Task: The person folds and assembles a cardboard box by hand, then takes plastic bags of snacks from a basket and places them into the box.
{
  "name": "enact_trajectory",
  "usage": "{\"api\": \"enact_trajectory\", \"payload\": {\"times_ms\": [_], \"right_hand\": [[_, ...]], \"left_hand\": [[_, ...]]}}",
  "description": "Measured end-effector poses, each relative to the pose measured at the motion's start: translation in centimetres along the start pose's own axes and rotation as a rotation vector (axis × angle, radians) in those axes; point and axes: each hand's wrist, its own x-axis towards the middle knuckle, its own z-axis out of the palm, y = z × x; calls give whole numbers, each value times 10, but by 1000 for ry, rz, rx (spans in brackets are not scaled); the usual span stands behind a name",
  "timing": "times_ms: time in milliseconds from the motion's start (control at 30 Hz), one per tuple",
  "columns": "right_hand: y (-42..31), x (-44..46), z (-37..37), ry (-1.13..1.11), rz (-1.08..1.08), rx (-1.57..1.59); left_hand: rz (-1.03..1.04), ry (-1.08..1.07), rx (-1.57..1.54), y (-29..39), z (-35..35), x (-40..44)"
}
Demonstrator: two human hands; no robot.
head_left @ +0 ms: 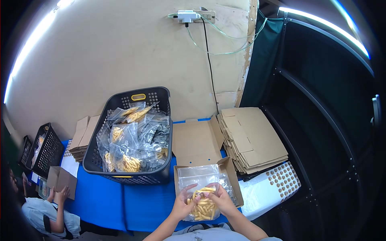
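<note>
Both my hands grip a clear plastic bag of yellow stick-shaped pieces like fries. My left hand holds its left side and my right hand its right side, thumbs pressed on the front. A small round brown spot, perhaps a sticker, shows between the thumbs. The bag is over the front of an open cardboard box, whose lid stands folded back. More clear packaging lies inside the box, its contents partly hidden by my right hand.
A black perforated basket full of bagged pieces stands left. Flat cardboard boxes are stacked right, near a sheet of round brown stickers. At far left, another person handles a cardboard box. Dark shelving borders the right.
</note>
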Motion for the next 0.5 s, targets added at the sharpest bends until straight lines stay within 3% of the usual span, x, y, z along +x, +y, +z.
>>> {"api": "enact_trajectory", "payload": {"times_ms": [67,133,200,267,367,433,500], "right_hand": [[6,3,-10,33,67,177],[-6,4,-9,89,20,189],[-7,5,-15,142,-22,201],[5,10,-31,56,-17,39],[-1,8,-16,3,-38,27],[-1,4,-8,-33,29,-31],[-2,1,5,-94,16,-98]], "left_hand": [[0,-19,-35,-1,-2,1],[-161,-117,-315,8,-7,3],[-126,-152,-182,6,-13,3],[-88,-179,-48,5,-15,2],[-18,-52,30,1,-15,-3],[163,180,19,-6,-18,-4],[136,176,-73,-7,-18,-6]]}}
